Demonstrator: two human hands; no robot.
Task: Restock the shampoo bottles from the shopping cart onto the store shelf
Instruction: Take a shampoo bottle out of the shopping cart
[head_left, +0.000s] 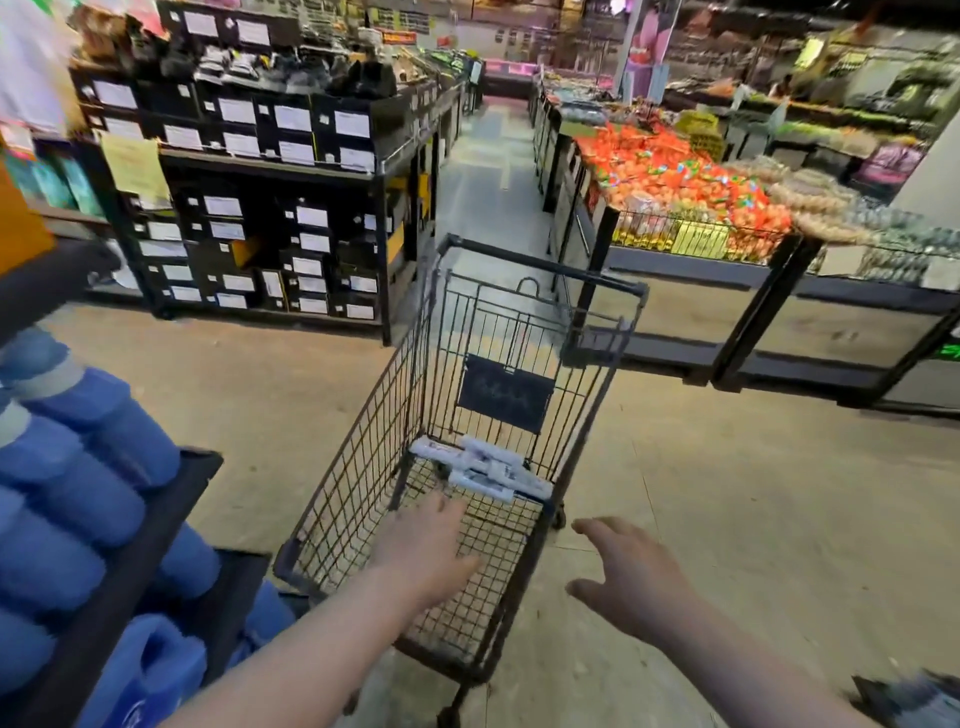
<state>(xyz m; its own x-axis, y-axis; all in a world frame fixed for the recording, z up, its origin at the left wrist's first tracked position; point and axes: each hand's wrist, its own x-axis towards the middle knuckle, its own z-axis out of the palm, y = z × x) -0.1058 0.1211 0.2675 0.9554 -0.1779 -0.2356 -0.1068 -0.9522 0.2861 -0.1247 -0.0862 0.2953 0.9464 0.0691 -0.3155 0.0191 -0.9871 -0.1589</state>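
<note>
Nearest, the left hand (426, 545) reaches into the shopping cart (358, 467), fingers straight and close together, holding nothing. It is just short of the white shampoo bottles (483, 470), which lie on their sides on the wire bottom at the far end of the basket. Outside the cart's right wall, the right hand (631, 582) hovers above the floor (727, 519), fingers loosely apart and empty. At the left, the store shelf (156, 525) carries rows of blue bottles (88, 467), with a blue jug (150, 670) on the tier below. Beyond the cart stand a rack of black boxes (270, 218) and a produce stand (675, 171).
</note>
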